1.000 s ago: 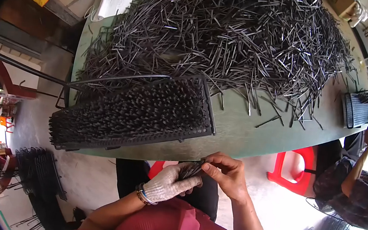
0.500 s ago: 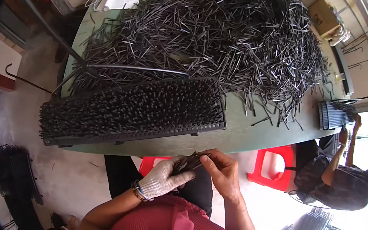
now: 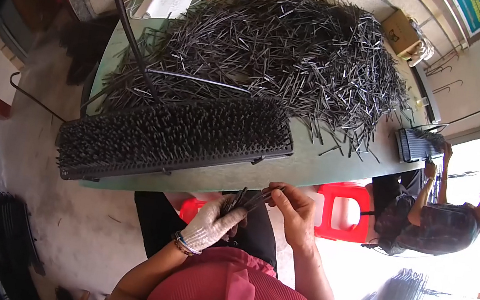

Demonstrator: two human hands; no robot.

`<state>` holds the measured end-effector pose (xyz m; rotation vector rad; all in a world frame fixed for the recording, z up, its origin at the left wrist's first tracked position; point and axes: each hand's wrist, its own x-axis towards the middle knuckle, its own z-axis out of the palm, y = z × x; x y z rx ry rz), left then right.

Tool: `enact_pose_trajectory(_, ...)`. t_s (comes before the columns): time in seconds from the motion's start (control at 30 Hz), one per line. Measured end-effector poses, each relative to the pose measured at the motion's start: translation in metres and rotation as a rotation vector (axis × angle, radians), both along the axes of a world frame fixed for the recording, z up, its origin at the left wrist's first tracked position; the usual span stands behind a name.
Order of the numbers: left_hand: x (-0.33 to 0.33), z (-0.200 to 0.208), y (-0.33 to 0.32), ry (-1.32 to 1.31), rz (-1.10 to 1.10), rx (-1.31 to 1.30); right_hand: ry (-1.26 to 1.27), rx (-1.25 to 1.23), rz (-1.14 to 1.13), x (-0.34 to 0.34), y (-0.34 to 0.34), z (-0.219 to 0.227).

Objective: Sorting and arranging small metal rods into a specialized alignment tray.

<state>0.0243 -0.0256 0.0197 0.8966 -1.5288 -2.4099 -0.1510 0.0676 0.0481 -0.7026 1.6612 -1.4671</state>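
Note:
In my left hand (image 3: 206, 226), which wears a white knit glove, is a bundle of thin black strips (image 3: 237, 202), gripped in front of my lap. My bare right hand (image 3: 293, 216) is close beside it, thumb and forefinger pinched on the ends of one or more strips that reach toward the bundle; how many cannot be made out. Just beyond both hands, a long black rack (image 3: 166, 171) lies slanted on the table, densely filled with upright black strips. Neither hand touches it.
Loose black strips form a large heap (image 3: 277, 57) across the green table (image 3: 312, 160). A metal rod frame (image 3: 128, 30) rises behind the rack. A white notebook (image 3: 169, 0) and cardboard box (image 3: 401, 33) lie farther back. At right, a co-worker (image 3: 438, 224) handles another rack (image 3: 417, 145) near a red stool (image 3: 342, 232).
My right fingers have drawn slightly right, away from the bundle, with strips now showing between the hands. The bundle's ends are more fanned out. The whole view has shifted slightly.

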Motion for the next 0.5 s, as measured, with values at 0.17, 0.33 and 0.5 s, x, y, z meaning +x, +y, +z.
enact_pose_trajectory(0.17, -0.004, 0.005, 0.01, -0.006, 0.034, -0.024, -0.051, -0.218, -0.205, -0.02, 0.009, 0.012)
enact_pose_trajectory(0.33, 0.003, 0.008, 0.013, -0.095, -0.01, 0.042, 0.203, -0.37, -0.344, -0.068, -0.013, 0.018)
enact_pose_trajectory(0.5, 0.01, 0.035, 0.017, -0.278, 0.099, 0.058, 0.42, -0.419, -0.364, -0.108, -0.058, -0.008)
